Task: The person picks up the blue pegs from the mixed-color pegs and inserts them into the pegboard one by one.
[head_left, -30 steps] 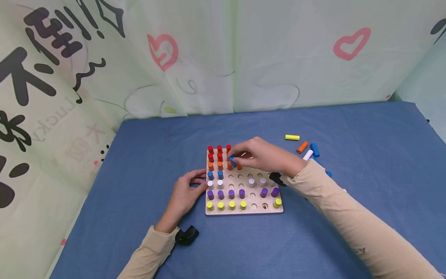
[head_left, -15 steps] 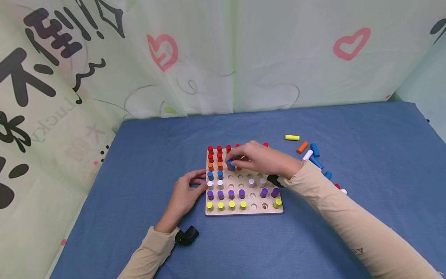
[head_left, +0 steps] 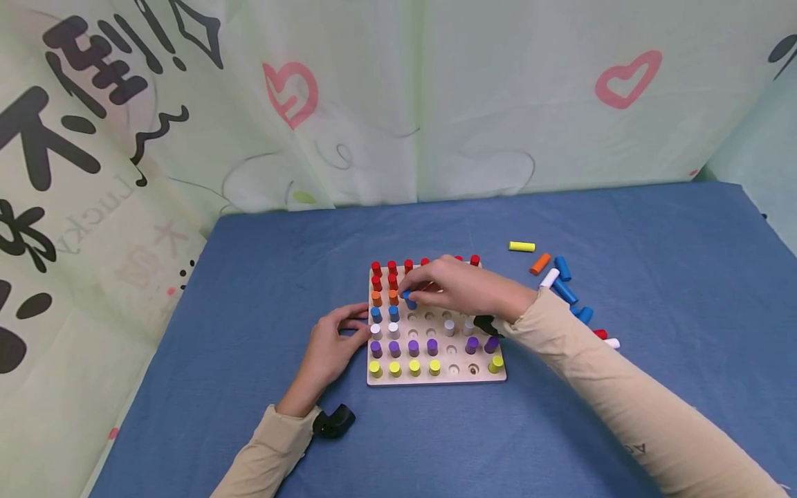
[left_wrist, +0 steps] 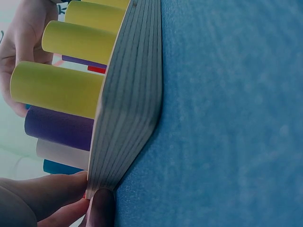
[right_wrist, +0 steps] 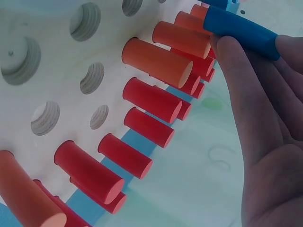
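Blue peg (right_wrist: 242, 31) in the pinch of right fingers (right_wrist: 236, 75), orange pegs (right_wrist: 158, 62) near, pegboard edge (left_wrist: 129, 94) between left fingers (left_wrist: 54, 190).

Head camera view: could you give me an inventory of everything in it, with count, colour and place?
Fabric table cover: 1, blue, under the board
Rectangular wooden pegboard: 1, pale, on the cover
Upright yellow cylinders: 5, yellow, nearest row
Upright purple cylinders: 6, purple, second row
Upright white cylinders: at least 4, white, third row
Upright blue cylinders: at least 2, blue, fourth row
Upright orange cylinders: at least 2, orange, fifth row
Upright red cylinders: at least 8, red, farthest rows
Held blue cylinder: 1, blue, above the board
Loose cylinders: at least 8, mixed colours, right of the board
Printed fabric backdrop: 1, pale green, behind the cover
Black wrist devices: 2, black, one per wrist
Beige sleeves: 2, beige, both arms
Left grip: 1, board's left edge
Right grip: 1, over the board
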The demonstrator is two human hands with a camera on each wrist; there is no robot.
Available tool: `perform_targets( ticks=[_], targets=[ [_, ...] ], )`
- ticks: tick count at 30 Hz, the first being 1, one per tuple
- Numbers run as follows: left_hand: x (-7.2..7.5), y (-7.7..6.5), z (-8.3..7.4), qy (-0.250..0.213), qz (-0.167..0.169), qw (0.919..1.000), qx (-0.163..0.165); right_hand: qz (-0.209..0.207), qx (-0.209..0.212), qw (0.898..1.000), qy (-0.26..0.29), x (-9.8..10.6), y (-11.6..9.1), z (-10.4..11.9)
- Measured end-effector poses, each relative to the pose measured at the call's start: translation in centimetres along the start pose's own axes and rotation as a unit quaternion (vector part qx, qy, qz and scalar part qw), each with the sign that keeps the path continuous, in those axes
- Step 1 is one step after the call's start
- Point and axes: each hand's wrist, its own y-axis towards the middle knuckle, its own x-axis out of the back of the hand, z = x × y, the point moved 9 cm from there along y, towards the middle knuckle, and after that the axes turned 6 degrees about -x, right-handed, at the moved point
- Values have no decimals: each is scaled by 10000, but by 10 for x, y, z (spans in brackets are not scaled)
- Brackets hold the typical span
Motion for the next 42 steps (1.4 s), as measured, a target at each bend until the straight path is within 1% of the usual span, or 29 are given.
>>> perform_targets(
  ticks=[6, 12, 26, 42],
  targets=[
    [1, -1, 0, -7, -4, 10000, 5, 17, -24, 10000, -77, -3, 0, -1],
    [0, -1, 1, 7, 29, 10000, -4, 136, 45, 9999, 25, -9, 0, 0],
    [0, -2, -1, -32, -2, 10000, -54, 266, 12, 9995, -139, -18, 4, -4],
    [0, -1, -1, -33, -9, 10000, -76, 311, 94, 9993, -203, -23, 7, -3]
  ],
)
